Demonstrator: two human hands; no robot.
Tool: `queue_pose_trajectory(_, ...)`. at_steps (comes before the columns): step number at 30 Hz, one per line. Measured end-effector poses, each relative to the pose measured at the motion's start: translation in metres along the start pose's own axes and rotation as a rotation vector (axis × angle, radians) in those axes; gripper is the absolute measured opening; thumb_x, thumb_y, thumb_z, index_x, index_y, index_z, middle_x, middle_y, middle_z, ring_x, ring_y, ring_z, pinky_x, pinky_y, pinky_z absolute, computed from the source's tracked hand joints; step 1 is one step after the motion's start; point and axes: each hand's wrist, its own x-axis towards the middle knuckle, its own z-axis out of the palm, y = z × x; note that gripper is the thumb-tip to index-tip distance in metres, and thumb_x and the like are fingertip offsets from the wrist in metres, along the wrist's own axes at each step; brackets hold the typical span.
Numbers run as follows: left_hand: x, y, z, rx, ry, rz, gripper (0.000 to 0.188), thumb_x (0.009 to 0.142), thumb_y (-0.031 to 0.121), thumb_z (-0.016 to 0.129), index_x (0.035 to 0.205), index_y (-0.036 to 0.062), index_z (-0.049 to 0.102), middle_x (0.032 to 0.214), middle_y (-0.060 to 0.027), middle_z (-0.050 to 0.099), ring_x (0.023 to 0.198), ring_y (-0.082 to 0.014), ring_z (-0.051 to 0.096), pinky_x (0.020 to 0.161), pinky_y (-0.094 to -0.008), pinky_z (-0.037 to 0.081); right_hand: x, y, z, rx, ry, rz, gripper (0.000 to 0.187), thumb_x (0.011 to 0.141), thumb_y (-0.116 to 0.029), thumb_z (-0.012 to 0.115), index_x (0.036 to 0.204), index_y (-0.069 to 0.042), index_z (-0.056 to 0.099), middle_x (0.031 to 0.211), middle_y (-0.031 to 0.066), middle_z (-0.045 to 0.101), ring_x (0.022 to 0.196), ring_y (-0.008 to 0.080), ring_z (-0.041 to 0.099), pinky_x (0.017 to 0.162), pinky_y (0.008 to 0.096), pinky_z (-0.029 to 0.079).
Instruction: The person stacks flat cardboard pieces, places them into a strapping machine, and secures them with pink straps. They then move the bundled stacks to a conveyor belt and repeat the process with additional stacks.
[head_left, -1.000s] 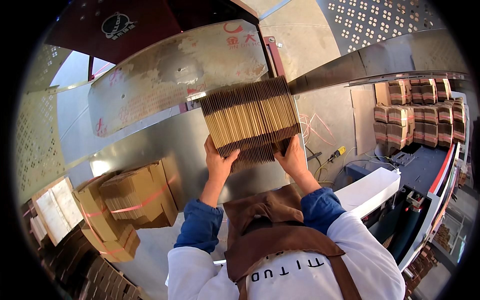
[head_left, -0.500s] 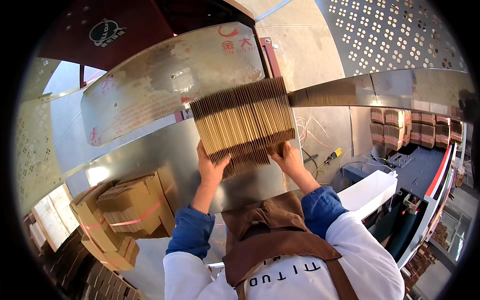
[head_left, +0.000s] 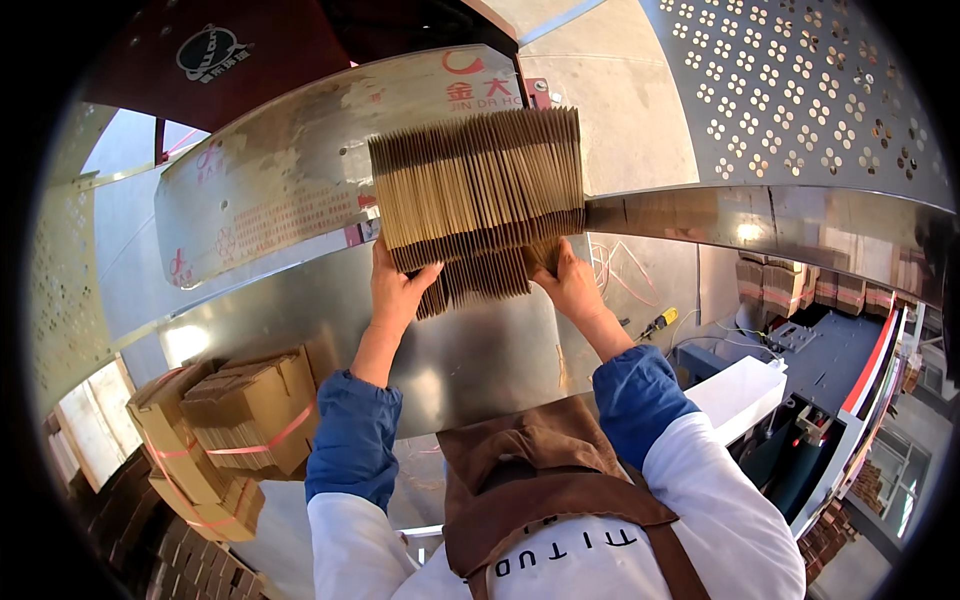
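A wide stack of flat folded cardboard boxes [head_left: 480,185], edges up and pressed side by side, lies over the metal worktable [head_left: 470,365]. My left hand [head_left: 398,285] grips its near left end, thumb toward the middle and fingers along the outer side. At the near right end, my right hand [head_left: 567,285] clasps the stack in the same way. Both hands squeeze it from its two ends. Some fingertips are hidden behind the cardboard. Below the main block, a narrower row of flaps sticks out between my hands.
Bundles of flattened boxes tied with pink strap [head_left: 250,415] stand at the left. A stained metal plate [head_left: 300,160] lies beyond the table, below a dark red machine housing [head_left: 200,60]. At right are a white box-shaped trough [head_left: 740,395], a yellow-handled tool [head_left: 660,322] and more bundles.
Both hands have moved the stack of folded boxes away from me and slightly left. It now sits straighter, less tilted than before. My arms reach farther forward.
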Motion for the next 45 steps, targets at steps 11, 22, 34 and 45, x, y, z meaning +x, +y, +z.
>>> queue_pose_trajectory(11, 0.002, -0.008, 0.011, -0.127, 0.079, 0.067, 0.085, 0.068, 0.011, 0.081, 0.139, 0.0031, 0.036, 0.13, -0.0153, 0.047, 0.118, -0.03, 0.052, 0.098, -0.037, 0.044, -0.001, 0.002, 0.008, -0.036, 0.017, -0.011, 0.069, 0.081, -0.03, 0.068, 0.127, 0.012, 0.04, 0.08, 0.0299, 0.064, 0.077, 0.0453, 0.063, 0.066, 0.049, 0.051)
queue_pose_trajectory(22, 0.003, 0.02, 0.0, -0.115, 0.038, 0.016, 0.088, 0.071, 0.017, 0.081, 0.141, 0.0002, 0.029, 0.136, -0.0203, 0.044, 0.122, -0.035, 0.05, 0.099, -0.0393, 0.045, 0.002, 0.0, 0.006, -0.027, -0.022, 0.049, 0.048, 0.084, -0.024, 0.065, 0.116, 0.007, 0.047, 0.079, 0.0276, 0.064, 0.078, 0.0447, 0.065, 0.064, 0.0456, 0.051)
queue_pose_trajectory(34, 0.002, 0.011, 0.005, -0.084, 0.077, 0.028, 0.093, 0.072, 0.018, 0.08, 0.145, 0.0009, 0.026, 0.132, -0.0169, 0.052, 0.118, -0.0274, 0.055, 0.099, -0.0359, 0.045, 0.004, 0.005, 0.004, -0.043, -0.011, -0.054, 0.066, 0.083, -0.03, 0.067, 0.13, 0.007, 0.039, 0.082, 0.0288, 0.065, 0.077, 0.0435, 0.065, 0.066, 0.0477, 0.052)
queue_pose_trajectory(45, 0.001, 0.011, 0.005, -0.131, 0.064, 0.047, 0.092, 0.073, 0.02, 0.08, 0.145, 0.0029, 0.024, 0.138, -0.0225, 0.044, 0.123, -0.0378, 0.049, 0.101, -0.0416, 0.043, 0.0, 0.004, 0.006, -0.009, 0.008, -0.092, 0.065, 0.082, -0.028, 0.067, 0.13, 0.005, 0.039, 0.081, 0.0279, 0.065, 0.074, 0.0454, 0.064, 0.063, 0.0485, 0.052)
